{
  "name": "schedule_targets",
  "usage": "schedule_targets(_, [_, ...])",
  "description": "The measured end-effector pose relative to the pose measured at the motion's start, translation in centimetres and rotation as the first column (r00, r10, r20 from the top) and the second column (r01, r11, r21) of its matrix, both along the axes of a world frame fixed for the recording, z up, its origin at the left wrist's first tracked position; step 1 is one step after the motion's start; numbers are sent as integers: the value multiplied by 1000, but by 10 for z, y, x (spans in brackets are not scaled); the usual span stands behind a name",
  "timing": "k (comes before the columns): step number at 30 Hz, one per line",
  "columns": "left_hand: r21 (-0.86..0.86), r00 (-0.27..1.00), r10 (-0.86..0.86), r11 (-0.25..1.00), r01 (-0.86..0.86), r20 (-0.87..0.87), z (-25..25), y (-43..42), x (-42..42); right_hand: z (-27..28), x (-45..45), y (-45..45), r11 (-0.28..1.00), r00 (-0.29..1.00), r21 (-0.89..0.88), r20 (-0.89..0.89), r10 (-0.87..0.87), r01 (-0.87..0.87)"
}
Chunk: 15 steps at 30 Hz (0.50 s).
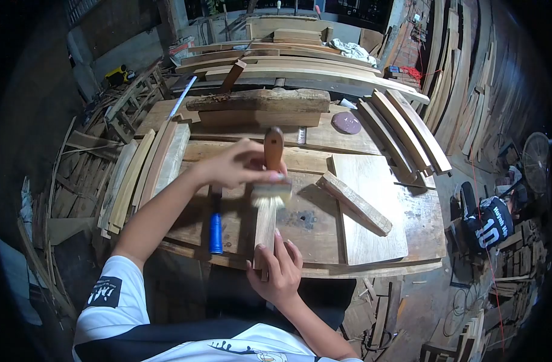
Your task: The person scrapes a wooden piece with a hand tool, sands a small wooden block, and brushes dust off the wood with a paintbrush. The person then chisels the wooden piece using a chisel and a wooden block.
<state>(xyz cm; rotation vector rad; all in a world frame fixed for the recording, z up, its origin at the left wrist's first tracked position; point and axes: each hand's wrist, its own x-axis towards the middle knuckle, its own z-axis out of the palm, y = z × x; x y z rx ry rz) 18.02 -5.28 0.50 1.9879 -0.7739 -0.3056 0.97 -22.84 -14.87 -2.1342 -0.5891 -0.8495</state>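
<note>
My left hand (239, 166) is closed on a wide brush (274, 151) with a brown handle pointing away from me. Its pale bristles lie over the far end of a narrow wooden piece (265, 232). Near the table's front edge, my right hand (277, 268) grips the near end of that same piece, fingers along its side. A blue-handled tool (215, 232) lies left of the wood. On the right, a short wooden block (355, 203) rests diagonally across a pale flat board (375, 241).
Long strips stand at the table's left (134, 181) and curved pieces (402, 130) at its right. Behind are a rough log (258, 101), a round purplish disc (346, 123) and stacked planks (312, 69). A person in a dark shirt (493, 226) is at far right.
</note>
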Motion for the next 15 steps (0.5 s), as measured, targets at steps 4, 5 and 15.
schedule_targets(4, [146,939,26,986,-81,344,-12,5,47,-3,0,0,999,1000,28,-18,18,-17])
schedule_targets(5, [221,898,29,965,-139,440,-14,4,48,-2,0,0,999,1000,27,-20,23,-23])
schedule_targets(15, [193,906,-340,900,391,-253,21,-19,-29,-5,-2,1,999,999,23,-35,27,-26])
